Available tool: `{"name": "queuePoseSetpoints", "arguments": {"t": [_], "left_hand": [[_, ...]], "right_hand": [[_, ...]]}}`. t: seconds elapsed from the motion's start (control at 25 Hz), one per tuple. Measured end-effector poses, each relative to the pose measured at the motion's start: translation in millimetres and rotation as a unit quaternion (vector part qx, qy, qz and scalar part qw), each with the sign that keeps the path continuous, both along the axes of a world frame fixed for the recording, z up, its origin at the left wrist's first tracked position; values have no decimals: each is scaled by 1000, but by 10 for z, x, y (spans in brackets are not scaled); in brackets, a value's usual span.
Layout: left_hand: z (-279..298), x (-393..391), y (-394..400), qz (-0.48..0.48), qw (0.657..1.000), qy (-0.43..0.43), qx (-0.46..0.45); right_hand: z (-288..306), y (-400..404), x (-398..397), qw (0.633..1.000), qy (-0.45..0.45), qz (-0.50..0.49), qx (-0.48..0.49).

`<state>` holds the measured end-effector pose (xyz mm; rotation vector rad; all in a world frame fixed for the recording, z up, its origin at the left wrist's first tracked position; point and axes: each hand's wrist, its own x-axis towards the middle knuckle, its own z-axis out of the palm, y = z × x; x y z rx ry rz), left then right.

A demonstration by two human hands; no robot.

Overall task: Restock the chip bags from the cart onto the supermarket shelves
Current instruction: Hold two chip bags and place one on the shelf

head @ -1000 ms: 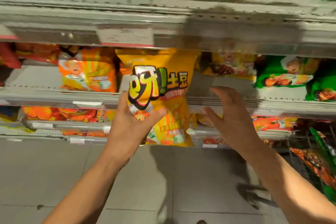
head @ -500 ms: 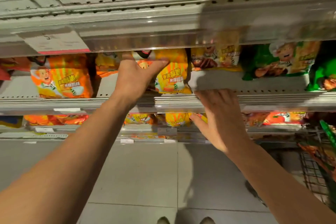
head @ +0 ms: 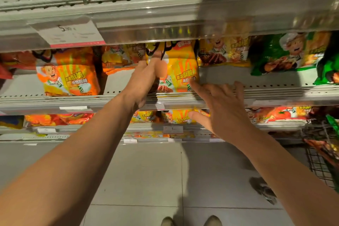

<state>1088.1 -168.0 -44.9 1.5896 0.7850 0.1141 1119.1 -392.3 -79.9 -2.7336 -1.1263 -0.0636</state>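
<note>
Step in hand, as judged: seating one yellow chip bag (head: 180,69) upright on the middle shelf (head: 256,95), between an orange bag (head: 73,73) at left and bare shelf at right. The left hand (head: 145,80) lay against the bag's left edge, thumb upward on its face, but whether the far fingers gripped could not be told; the right hand (head: 222,110) was spread, one fingertip touching the bag's lower right corner. Next move likely called for letting go without toppling it, then reaching to the cart (head: 322,163) at right.
</note>
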Motion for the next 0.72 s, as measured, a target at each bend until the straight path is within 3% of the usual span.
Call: {"name": "queuePoseSetpoints", "arguments": {"t": [0.32, 0.4, 0.48, 0.52, 0.6, 0.72], "left_hand": [[-60, 103, 19, 73, 997, 4, -2], [-117, -25, -2, 58, 988, -18, 141], [-166, -243, -62, 9, 936, -83, 342], [-182, -332, -97, -31, 908, -112, 402], [-207, -423, -126, -106, 889, -106, 434], [-134, -396, -120, -140, 900, -50, 411]], "right_hand": [[-27, 26, 1, 998, 24, -15, -55], [-35, 28, 3, 998, 24, -17, -55], [-49, 27, 0, 998, 22, -19, -49], [-59, 23, 1, 999, 21, -19, -45], [-58, 14, -9, 999, 13, -14, -40], [21, -17, -9, 999, 25, 1, -49]]}}
